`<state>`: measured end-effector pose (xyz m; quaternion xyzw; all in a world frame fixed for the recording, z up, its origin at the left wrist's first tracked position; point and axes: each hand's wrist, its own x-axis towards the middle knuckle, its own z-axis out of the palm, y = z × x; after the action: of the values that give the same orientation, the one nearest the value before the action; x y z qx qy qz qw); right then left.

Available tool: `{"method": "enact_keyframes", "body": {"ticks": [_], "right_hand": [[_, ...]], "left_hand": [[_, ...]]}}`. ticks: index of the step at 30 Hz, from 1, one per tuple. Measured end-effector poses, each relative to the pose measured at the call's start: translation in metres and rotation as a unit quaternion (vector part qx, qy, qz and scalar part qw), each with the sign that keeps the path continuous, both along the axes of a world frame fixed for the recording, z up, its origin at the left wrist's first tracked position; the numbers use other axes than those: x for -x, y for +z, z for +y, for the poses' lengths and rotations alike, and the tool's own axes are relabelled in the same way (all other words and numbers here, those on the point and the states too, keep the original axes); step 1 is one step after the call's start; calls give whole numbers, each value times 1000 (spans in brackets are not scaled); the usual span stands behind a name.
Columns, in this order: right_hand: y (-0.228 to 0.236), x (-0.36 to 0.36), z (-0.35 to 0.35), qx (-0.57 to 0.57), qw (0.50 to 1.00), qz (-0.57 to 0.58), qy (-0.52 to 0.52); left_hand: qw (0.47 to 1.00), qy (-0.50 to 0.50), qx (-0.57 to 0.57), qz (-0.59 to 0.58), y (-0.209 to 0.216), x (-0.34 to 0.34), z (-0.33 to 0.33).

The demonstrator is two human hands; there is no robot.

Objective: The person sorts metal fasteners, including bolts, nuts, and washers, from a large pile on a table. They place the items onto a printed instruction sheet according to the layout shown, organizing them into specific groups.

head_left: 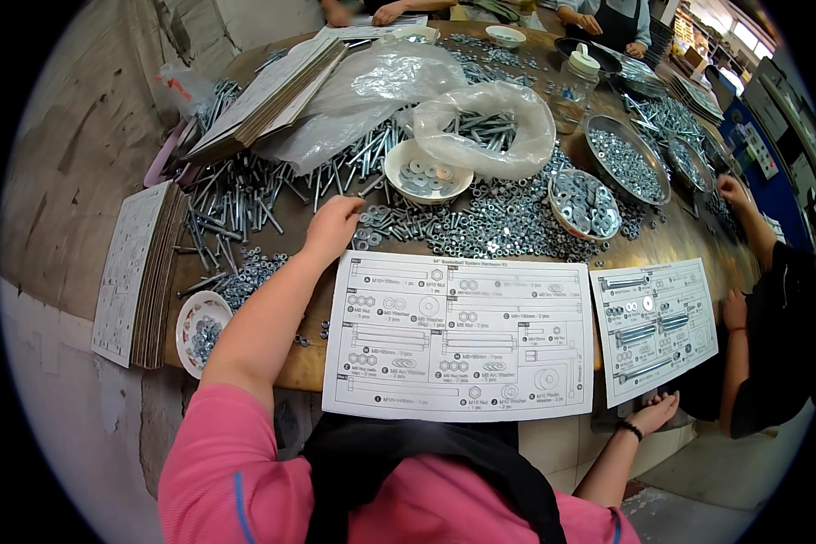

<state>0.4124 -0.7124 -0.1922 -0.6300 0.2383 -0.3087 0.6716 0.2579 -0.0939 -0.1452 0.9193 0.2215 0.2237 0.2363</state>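
My left hand (334, 227) reaches over the near edge of the hardware heap, beside loose washers and nuts (467, 227). Its fingers are bent together; whatever they hold is hidden. My right hand (655, 414), with a dark bead bracelet at the wrist, is low at the table's front edge, just under a printed card (621, 385). Its fingers are stretched out, and I see nothing in them. Bolts, nuts and washers lie on that card over its drawings. Directly before me lies another printed card (526, 363) showing hardware drawings, without parts on it.
Long bolts (245, 195) pile up at left beside stacked cards (145, 272). Bowls of washers (426, 177), (585, 204) and a metal tray of nuts (626, 159) stand around a plastic bag (535, 136). A co-worker's arm (757, 227) reaches in at right; others work across the table.
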Motion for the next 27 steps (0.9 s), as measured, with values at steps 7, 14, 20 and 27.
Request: {"method": "enact_keyframes", "body": {"ticks": [7,14,20,27], "right_hand": [[36,52,59,156,971,-55,171],[73,66,141,256,848,-28,464],[73,51,185,353,754,1,554],[74,46,194,315,756,53,571]], "left_hand": [[982,-103,-117,107,1,-27,9],[961,-126,-193,151,16,-39,12],[998,25,-50,-26,21,-24,-21],[963,-261,68,16,30,6,-170]]}}
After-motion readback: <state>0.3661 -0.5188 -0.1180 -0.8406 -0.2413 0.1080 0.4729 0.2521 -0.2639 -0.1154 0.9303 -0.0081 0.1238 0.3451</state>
